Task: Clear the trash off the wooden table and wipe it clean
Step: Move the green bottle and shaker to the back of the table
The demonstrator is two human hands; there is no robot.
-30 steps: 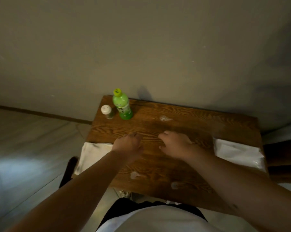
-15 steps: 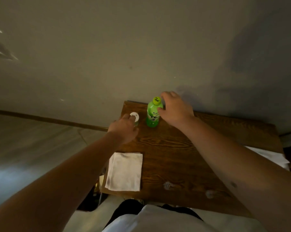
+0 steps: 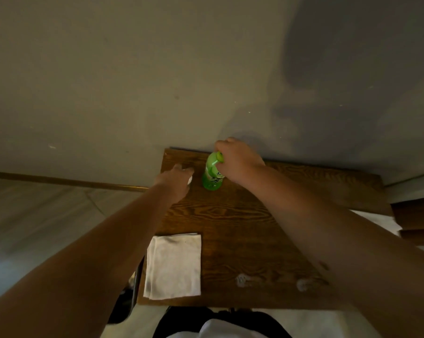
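Both hands have closed in since 0.5 s ago: right hand (image 3: 237, 162) now sits on the top of the green bottle (image 3: 213, 175), left hand (image 3: 175, 180) now covers the small white-capped jar (image 3: 189, 180).

Near edge of the wooden table (image 3: 230, 230): folded white cloth (image 3: 173, 265) lies flat at the left corner, well back from both sets of fingers, under the line of the left forearm. Two pale smudges (image 3: 241, 280) on the wood to the right of it, second one beside the right forearm.

Mid table is bare wood grain between the forearms.

Far end: left fingers curl down over the jar, only a sliver of white cap shows just right of them; contact can't be confirmed. Bottle stands upright, just right of the left fingertips. Right fingers wrap the cap and neck, pressed together around it; label and lower body show below the hand.

Far right, white paper (image 3: 376, 219) at the table edge, well apart from the right fingers.
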